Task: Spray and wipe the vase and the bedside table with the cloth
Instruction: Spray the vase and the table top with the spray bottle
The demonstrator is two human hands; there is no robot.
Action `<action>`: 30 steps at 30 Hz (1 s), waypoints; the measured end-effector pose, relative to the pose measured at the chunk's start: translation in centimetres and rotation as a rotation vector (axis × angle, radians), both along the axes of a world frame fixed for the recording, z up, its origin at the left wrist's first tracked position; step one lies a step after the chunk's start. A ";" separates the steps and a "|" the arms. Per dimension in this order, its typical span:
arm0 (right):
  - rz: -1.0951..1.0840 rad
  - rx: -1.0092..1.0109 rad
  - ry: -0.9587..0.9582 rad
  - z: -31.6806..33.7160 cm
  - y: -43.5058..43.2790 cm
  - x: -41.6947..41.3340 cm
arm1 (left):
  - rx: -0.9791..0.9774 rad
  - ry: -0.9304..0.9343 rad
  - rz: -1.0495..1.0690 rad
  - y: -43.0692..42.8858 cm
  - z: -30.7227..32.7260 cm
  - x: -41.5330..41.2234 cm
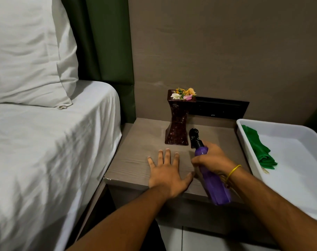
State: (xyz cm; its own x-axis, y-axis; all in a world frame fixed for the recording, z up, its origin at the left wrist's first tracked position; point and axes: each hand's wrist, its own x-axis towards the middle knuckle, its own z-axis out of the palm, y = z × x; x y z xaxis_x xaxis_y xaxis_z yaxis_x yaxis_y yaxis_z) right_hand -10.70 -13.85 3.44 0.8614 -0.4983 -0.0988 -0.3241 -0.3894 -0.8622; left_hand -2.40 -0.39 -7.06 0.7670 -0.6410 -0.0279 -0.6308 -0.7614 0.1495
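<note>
Two hands work over the bedside table [136, 142], which stands just right of the white bed [45, 151]. Leftmost, the left hand [167, 175] lies palm down on the near part of the tabletop, fingers spread and released, holding nothing. Farther back and slightly right stands the vase [178, 122], upright, its long axis vertical, dark and waisted, with flowers [184, 94] on top. It sits straight beyond the left fingertips, apart from them. Next right, the right hand [212, 159] is clenched around the neck of the purple spray bottle [211, 180], which is tilted so its black nozzle [194, 135] points far-left, close beside the vase's base; a spray at the vase looks like the step in hand. This hand is the nearer to the vase. Farthest right, the green cloth [257, 147] lies untouched in the white tray [298, 178], well apart from both hands.
</note>
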 end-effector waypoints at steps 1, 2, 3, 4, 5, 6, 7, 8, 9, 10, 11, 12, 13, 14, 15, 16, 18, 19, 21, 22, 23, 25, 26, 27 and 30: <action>-0.004 0.002 0.011 -0.1 0.0 0.0 | 0.002 -0.001 -0.001 0.0 -0.1 0.0; -0.010 0.006 0.016 -0.1 0.1 -0.1 | 0.001 -0.003 0.001 0.0 -0.1 0.0; -0.013 0.009 0.010 0.0 0.2 -0.1 | -0.001 -0.006 0.004 0.0 -0.2 0.0; -0.013 0.004 -0.006 0.1 0.2 0.0 | -0.001 -0.008 0.006 0.0 -0.3 0.0; -0.015 0.000 -0.033 0.3 0.2 0.1 | 0.001 -0.010 0.008 0.0 -0.3 0.0; -0.025 0.003 -0.062 0.6 0.2 0.3 | 0.002 -0.013 0.008 0.0 -0.3 0.0; -0.038 0.009 -0.081 0.9 0.2 0.5 | 0.000 -0.012 0.009 0.0 -0.3 0.0; -0.049 0.014 -0.091 1.3 0.2 0.6 | -0.004 -0.009 0.009 0.0 -0.3 -0.1; -0.055 0.022 -0.103 1.8 0.3 0.8 | -0.009 -0.009 0.008 0.0 -0.3 0.0; -0.056 0.032 -0.121 2.2 0.5 0.8 | -0.010 -0.007 0.008 0.0 -0.3 0.0; -0.053 0.040 -0.151 2.7 0.6 0.8 | -0.008 -0.007 0.009 0.0 -0.3 0.0; -0.048 0.045 -0.177 3.2 0.8 0.8 | -0.002 -0.007 0.010 0.0 -0.3 0.0; -0.039 0.045 -0.194 3.6 0.9 0.8 | 0.002 -0.006 0.011 0.0 -0.3 0.0; -0.032 0.045 -0.202 3.9 1.0 0.8 | 0.004 -0.005 0.012 -0.1 -0.3 0.1; -0.029 0.046 -0.212 4.0 1.1 0.8 | 0.004 -0.004 0.012 -0.1 -0.3 0.1; -0.038 0.049 -0.227 4.1 1.1 0.9 | 0.004 -0.004 0.012 -0.1 -0.3 0.1; -0.051 0.052 -0.261 4.2 1.2 1.1 | 0.009 -0.003 0.012 -0.1 -0.3 0.1; -0.047 0.054 -0.281 4.2 1.2 1.2 | 0.012 -0.006 0.013 -0.1 -0.3 0.1; -0.041 0.059 -0.306 4.2 1.3 1.3 | 0.015 -0.006 0.014 -0.1 -0.4 0.0; -0.042 0.052 -0.317 4.4 1.4 1.3 | 0.015 -0.005 0.013 -0.1 -0.4 0.1; -0.044 0.040 -0.325 4.5 1.4 1.3 | 0.012 -0.004 0.013 -0.1 -0.4 0.1; -0.044 0.047 -0.344 4.6 1.5 1.4 | 0.009 -0.009 0.008 -0.1 -0.4 0.1; -0.044 0.070 -0.348 4.6 1.5 1.4 | 0.008 -0.012 0.006 -0.1 -0.4 0.1; -0.042 0.091 -0.353 4.7 1.6 1.4 | 0.007 -0.013 0.005 -0.1 -0.3 0.1; -0.032 0.080 -0.362 4.6 1.6 1.2 | 0.007 -0.004 0.001 0.0 -0.3 0.0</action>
